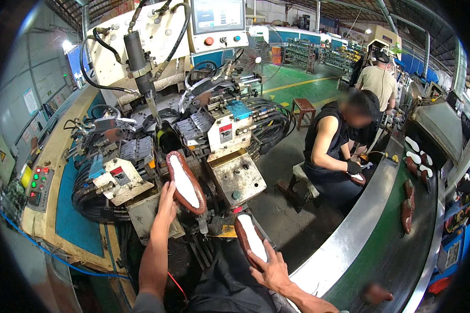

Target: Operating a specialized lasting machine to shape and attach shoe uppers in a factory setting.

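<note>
A brown leather shoe upper with a white insole facing up sits at the front of the machine, its gathered end by the clamps. My left hand grips its left side, the fingers partly hidden behind it. A second brown shoe upper, also white side up, lies lower and to the right, over my lap. My right hand is closed around its near end, with fingers across the white insole. Between the machine's two clamp blocks stands a dark holder under a slanted cylinder.
A control panel with coloured buttons is at left; a screen stands above. To the right runs a green conveyor with several brown shoes. A seated co-worker handles a shoe beyond it; another person stands farther back.
</note>
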Demonstrator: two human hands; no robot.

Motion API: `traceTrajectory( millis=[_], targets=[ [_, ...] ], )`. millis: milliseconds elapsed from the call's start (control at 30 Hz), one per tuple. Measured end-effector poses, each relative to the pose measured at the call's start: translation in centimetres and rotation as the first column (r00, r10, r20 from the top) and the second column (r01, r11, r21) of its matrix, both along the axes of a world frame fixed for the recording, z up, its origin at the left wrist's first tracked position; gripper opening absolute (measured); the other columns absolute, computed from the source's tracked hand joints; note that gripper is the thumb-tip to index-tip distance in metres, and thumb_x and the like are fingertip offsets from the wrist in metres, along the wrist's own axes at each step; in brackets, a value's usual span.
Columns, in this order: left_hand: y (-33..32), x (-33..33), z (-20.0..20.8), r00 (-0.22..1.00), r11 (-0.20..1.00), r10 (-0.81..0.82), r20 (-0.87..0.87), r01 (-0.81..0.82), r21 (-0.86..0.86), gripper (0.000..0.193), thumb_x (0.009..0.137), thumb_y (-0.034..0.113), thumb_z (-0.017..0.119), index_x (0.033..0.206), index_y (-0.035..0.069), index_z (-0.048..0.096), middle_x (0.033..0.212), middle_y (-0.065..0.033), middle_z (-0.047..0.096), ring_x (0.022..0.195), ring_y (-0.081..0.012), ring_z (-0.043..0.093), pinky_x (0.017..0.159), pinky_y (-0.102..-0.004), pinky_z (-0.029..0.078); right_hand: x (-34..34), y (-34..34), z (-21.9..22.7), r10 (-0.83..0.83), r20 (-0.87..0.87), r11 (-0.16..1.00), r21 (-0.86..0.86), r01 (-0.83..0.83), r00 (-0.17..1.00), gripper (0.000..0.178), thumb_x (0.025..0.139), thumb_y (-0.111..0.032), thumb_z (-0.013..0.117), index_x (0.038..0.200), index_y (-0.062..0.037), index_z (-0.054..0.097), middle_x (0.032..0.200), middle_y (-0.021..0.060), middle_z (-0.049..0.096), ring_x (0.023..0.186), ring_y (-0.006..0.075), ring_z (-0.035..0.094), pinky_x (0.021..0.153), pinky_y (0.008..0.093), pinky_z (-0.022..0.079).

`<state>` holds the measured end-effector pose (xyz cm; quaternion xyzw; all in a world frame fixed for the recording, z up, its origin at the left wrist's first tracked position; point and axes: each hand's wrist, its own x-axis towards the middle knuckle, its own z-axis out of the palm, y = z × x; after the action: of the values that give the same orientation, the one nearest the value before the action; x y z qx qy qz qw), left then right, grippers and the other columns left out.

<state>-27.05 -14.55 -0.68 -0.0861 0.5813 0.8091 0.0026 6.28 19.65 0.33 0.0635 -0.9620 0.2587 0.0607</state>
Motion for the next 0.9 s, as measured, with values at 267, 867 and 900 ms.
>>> traceTrajectory(
  millis=[267,867,900],
  targets=[
    [-3.2,-3.0,3.3,0.955,0.944,-0.242,0.17,0.191,0.27,0.051,0.103,0.034,0.072,0.144,0.004,0.061,0.132,-0.0185,0.074,0.117,-0.0377,0.073,0.106,-0.058,0.058,-11.7,-5.0,7.8,0.163,-0.176,0.986,0.016,-0.163,0.971,0.08,0.087,-0.025,0.084,0.161,-0.0404,0.057,0.173,0.0304,0.032,0.118,0.0524,0.061,0.099,0.0588,0.06],
    [-12.8,35.8,-1.7,0.987,0.693,-0.113,0.113,-0.003,0.721,0.11,0.099,0.077,0.061,0.171,0.001,0.028,0.148,-0.0359,0.058,0.125,-0.0533,0.069,0.105,-0.0687,0.059,-27.8,-19.5,3.6,0.209,-0.275,0.972,0.16,-0.17,0.938,0.083,0.089,-0.023,0.084,0.164,-0.041,0.053,0.177,0.0288,0.023,0.131,0.0552,0.051,0.096,0.0593,0.061],
    [-12.9,36.3,-1.8,0.98,0.693,-0.097,0.173,-0.059,0.718,0.107,0.1,0.077,0.059,0.169,0.0,0.031,0.146,-0.0354,0.06,0.122,-0.0519,0.071,0.103,-0.0671,0.06,-27.9,-19.5,3.4,0.211,-0.277,0.975,0.122,-0.183,0.938,0.083,0.088,-0.023,0.084,0.164,-0.0384,0.053,0.176,0.029,0.024,0.132,0.0559,0.05,0.102,0.0602,0.058]
  ],
)
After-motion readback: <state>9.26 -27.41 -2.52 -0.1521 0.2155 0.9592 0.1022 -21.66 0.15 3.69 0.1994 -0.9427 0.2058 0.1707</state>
